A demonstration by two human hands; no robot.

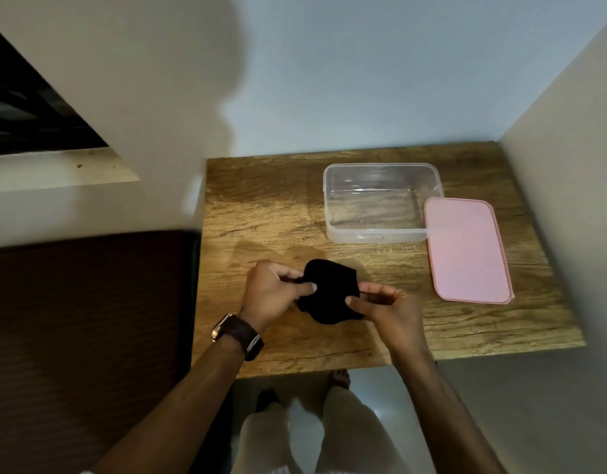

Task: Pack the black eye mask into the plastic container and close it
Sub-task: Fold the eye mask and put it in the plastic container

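Your left hand [271, 292] and right hand [385, 302] each pinch an edge of the black eye mask [329, 290], holding it bunched over the near part of the wooden surface [261, 213]. Beyond it, the clear plastic container [380, 203] stands open, its pink lid [466, 249] lying flat just beside it.

Matt black cloth eye mask [329, 292] – clear glossy plastic container [377, 230], grainy wood table [267, 213].

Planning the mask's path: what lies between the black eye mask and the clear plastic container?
Only bare wooden tabletop lies between the black fabric eye mask and the clear rectangular plastic container, as the head view shows.
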